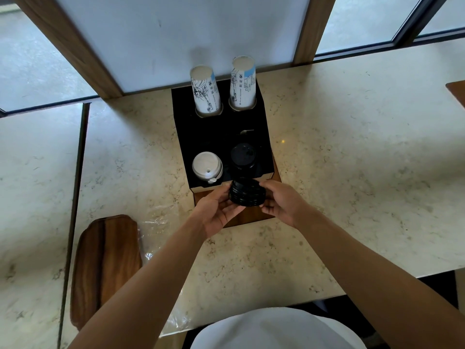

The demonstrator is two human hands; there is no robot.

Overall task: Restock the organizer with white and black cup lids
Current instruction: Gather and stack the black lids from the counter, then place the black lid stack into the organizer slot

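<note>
A black organizer (261, 127) stands on the marble counter against the wall. Its front left slot holds a stack of white lids (206, 166); the front right slot holds black lids (242, 155). Just in front of the organizer's front edge, a short stack of black lids (247, 193) is gripped between both hands. My left hand (216, 210) holds its left side and underside, my right hand (281, 201) its right side. Two stacks of upside-down paper cups (206, 90) (242, 83) fill the rear slots.
A wooden tray (105, 265) lies on the counter at the lower left, with a clear plastic bag (153, 233) beside it. A wooden base (251, 217) shows under the organizer. A glass partition edge (75, 197) runs along the left. A wooden piece sits at the far right edge.
</note>
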